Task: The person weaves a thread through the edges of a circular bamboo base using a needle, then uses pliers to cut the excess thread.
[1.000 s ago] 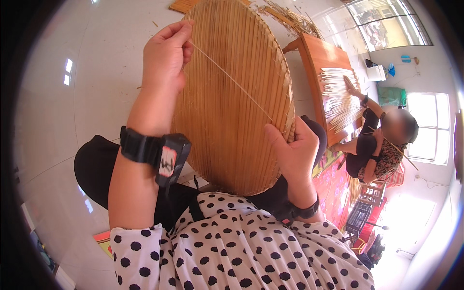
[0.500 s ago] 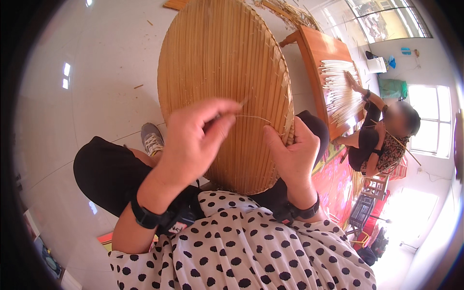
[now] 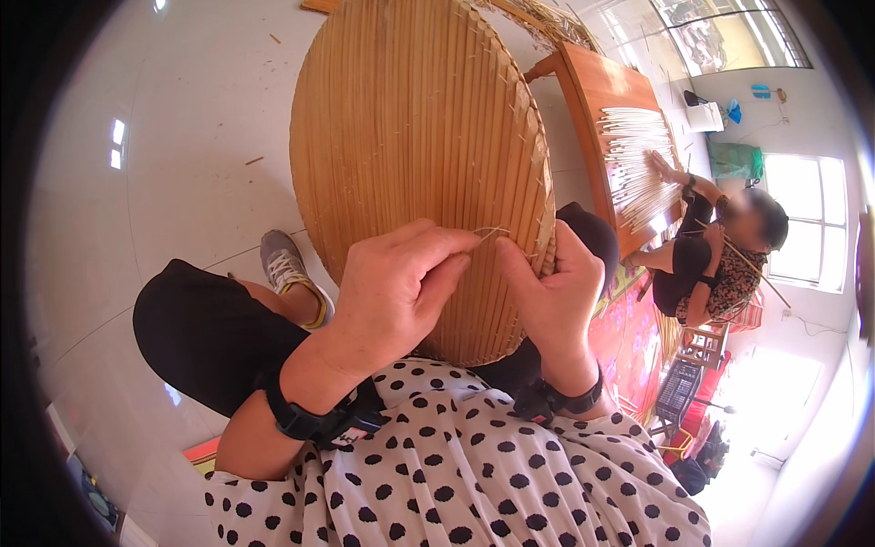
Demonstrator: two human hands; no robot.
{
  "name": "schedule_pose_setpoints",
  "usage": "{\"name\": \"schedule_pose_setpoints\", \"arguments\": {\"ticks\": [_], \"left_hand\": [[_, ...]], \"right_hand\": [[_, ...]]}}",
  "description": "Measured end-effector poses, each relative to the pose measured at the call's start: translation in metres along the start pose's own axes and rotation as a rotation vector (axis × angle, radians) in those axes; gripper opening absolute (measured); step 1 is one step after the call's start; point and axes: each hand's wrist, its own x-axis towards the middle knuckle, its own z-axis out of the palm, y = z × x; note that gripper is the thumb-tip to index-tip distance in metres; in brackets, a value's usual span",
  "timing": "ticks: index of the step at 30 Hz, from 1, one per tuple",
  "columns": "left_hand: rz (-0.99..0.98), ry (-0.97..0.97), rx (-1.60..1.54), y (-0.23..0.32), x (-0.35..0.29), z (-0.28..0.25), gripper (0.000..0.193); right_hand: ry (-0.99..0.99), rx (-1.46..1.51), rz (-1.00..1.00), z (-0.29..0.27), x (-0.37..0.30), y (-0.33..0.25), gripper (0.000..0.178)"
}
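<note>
A large round panel of narrow, straw-coloured slats (image 3: 410, 137), with a stitched, bound rim, is propped tilted over my lap. My right hand (image 3: 558, 292) is closed on its right rim, thumb on the slatted face and fingers behind the edge, where they are hidden. Just left of that thumb, my left hand (image 3: 396, 292) is closed in a pinch in front of the slats. A thin pale strand (image 3: 493, 231) curves between the left fingertips and the right thumb. Whether a needle is also in the pinch cannot be made out. Short strand ends stick out along the rim.
To the right, another person (image 3: 729, 255) sits with a hand on pale thin sticks (image 3: 635, 155) spread over a wooden table (image 3: 583, 100). Loose strips (image 3: 547, 23) lie on the floor behind. A black crate (image 3: 679, 392) stands at right, near a red patterned mat (image 3: 629, 356).
My left hand has come down and to the right, closer to my right thumb, and the stretch of strand between them is shorter. My right hand keeps its hold on the rim.
</note>
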Motion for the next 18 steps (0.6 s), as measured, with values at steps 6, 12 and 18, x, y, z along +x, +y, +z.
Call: {"name": "schedule_pose_setpoints", "arguments": {"ticks": [6,12,18], "left_hand": [[0.006,-0.009,0.024,0.0026,0.0001,-0.0019,0.016],[0.01,0.003,0.025,0.0012,-0.001,-0.0018,0.016],[0.039,0.01,0.036,0.0063,0.0006,-0.0048,0.015]], "right_hand": [[-0.007,0.006,-0.011,0.0005,-0.0018,-0.0026,0.024],[-0.007,0.005,-0.028,0.0007,-0.002,-0.0015,0.023],[-0.005,0.001,-0.028,0.0005,-0.0023,-0.0033,0.023]]}}
